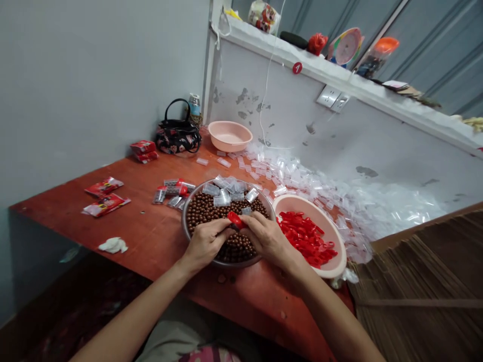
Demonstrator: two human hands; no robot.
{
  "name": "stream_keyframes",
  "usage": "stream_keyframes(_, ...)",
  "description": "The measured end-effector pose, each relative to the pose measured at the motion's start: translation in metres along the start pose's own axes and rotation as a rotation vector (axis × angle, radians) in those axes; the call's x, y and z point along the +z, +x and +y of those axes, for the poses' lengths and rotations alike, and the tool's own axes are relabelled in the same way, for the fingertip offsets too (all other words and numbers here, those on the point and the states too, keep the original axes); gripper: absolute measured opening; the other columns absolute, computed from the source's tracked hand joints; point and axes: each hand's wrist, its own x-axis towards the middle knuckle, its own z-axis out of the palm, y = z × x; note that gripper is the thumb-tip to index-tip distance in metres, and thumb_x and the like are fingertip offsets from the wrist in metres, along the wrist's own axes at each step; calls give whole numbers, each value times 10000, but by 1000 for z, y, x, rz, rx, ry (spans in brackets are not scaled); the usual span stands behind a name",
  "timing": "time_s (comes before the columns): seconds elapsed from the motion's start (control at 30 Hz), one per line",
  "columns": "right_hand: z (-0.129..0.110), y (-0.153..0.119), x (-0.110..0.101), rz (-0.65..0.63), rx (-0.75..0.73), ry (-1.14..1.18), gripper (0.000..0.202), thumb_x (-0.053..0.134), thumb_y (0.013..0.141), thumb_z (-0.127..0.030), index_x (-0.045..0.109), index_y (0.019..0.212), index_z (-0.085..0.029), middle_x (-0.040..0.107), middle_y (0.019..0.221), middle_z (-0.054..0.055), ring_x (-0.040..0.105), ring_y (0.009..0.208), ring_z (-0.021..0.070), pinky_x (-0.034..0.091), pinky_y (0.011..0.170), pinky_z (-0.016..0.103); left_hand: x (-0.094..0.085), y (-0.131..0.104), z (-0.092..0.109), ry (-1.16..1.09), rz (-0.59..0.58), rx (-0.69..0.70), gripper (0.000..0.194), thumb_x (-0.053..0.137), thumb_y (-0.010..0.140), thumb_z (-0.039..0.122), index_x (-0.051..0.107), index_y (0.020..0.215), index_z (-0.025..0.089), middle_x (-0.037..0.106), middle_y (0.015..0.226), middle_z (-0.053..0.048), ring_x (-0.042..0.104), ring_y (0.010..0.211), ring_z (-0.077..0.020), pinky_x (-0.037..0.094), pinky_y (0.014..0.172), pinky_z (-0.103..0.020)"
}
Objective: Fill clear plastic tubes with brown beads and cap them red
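My left hand (207, 242) and my right hand (267, 235) meet over a metal bowl (184, 225) of brown balls (202, 210). Between their fingertips is a red plastic cap (235, 219), pinched from both sides. Something dark shows just under the cap, mostly hidden by the fingers. Several clear plastic tubes (222, 197) lie on top of the balls at the bowl's far side. Close to my right hand stands a pink basin (337, 236) holding a heap of red plastic pieces (307, 236).
Filled tubes with red caps (175, 190) lie left of the bowl. Clear tubes (320, 186) pile along the wall. A pink basin (230, 134), a floral handbag (178, 134), red packets (107, 203) and a crumpled tissue (113, 245) sit on the red table (151, 234). Stacked cardboard (422, 276) stands right.
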Motion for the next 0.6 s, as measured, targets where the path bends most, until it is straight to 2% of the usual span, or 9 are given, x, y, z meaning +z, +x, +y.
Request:
stream_keyframes(0.2, -5, 3, 8, -101, -36, -155, 243, 359, 895, -192, 465, 1107, -140, 492, 778, 47, 481, 655, 139, 434, 587, 247, 3, -9, -8, 113, 55, 124, 164, 504, 821, 193, 661, 860, 168, 683, 794, -53, 632, 738, -158, 479, 693, -247)
stream_keyframes(0.33, 3, 10, -4, -195, -97, -169, 249, 375, 899, -251, 498, 1093, -154, 542, 800, 50, 510, 660, 124, 430, 577, 225, 2, -7, -10, 113, 15, 137, 158, 507, 819, 196, 661, 833, 161, 683, 789, -56, 632, 726, -157, 475, 685, -244)
stream_keyframes(0.37, 4, 12, -9, -197, -114, -163, 269, 384, 894, -255, 486, 1125, -162, 564, 861, 62, 534, 723, 130, 443, 615, 229, 1, -5, -9, 98, 2, 121, 159, 511, 817, 202, 662, 850, 164, 687, 808, -54, 634, 743, -158, 475, 698, -245)
stream_keyframes(0.43, 3, 18, -19, -182, -161, -172, 368, 417, 873, -244, 410, 1233, -169, 544, 1096, 101, 520, 976, 173, 448, 765, 278, 1, -3, -8, 63, -49, 83, 161, 519, 813, 220, 668, 854, 176, 691, 817, -44, 637, 760, -161, 474, 721, -250)
stream_keyframes(0.5, -3, 25, -28, -181, -236, -214, 483, 439, 849, -212, 312, 1314, -180, 399, 1322, 102, 342, 1221, 219, 372, 920, 357, 1, -2, -7, 12, -122, 38, 170, 516, 814, 246, 673, 821, 180, 692, 794, -33, 636, 756, -166, 478, 712, -257)
stream_keyframes(0.57, -10, 31, -34, -227, -344, -259, 503, 427, 851, -181, 283, 1332, -204, 316, 1396, 61, 211, 1300, 214, 289, 992, 397, 1, -2, -6, -49, -144, -18, 202, 505, 815, 269, 673, 774, 166, 690, 746, -27, 636, 728, -172, 485, 666, -255)
stream_keyframes(0.6, -13, 33, -36, -253, -394, -272, 471, 414, 859, -172, 310, 1317, -213, 338, 1387, 46, 225, 1296, 202, 276, 1000, 394, 0, -2, -6, -70, -136, -49, 217, 502, 814, 276, 674, 755, 158, 687, 721, -26, 635, 706, -173, 486, 640, -251)
